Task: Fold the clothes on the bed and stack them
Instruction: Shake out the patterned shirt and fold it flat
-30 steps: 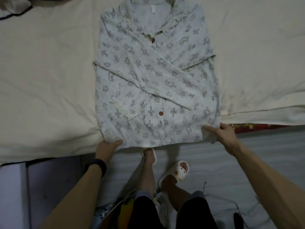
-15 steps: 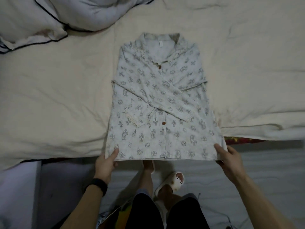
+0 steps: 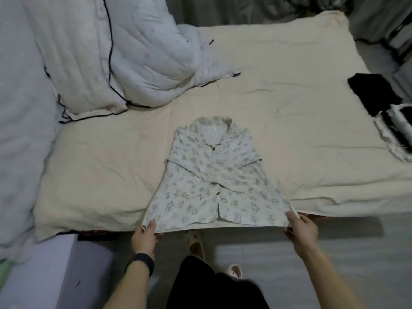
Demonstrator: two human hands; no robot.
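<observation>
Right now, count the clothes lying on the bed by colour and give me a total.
Pale printed shirt: 1
Black folded garment: 1
Black-and-white striped piece: 1, partly cut off at the picture's edge
Total: 3

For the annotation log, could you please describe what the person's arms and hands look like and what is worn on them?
Both forearms are bare, with no sleeves in view. The left wrist carries a dark wristband; the right wrist is bare. Neither the left hand nor the right hand wears a glove.
</observation>
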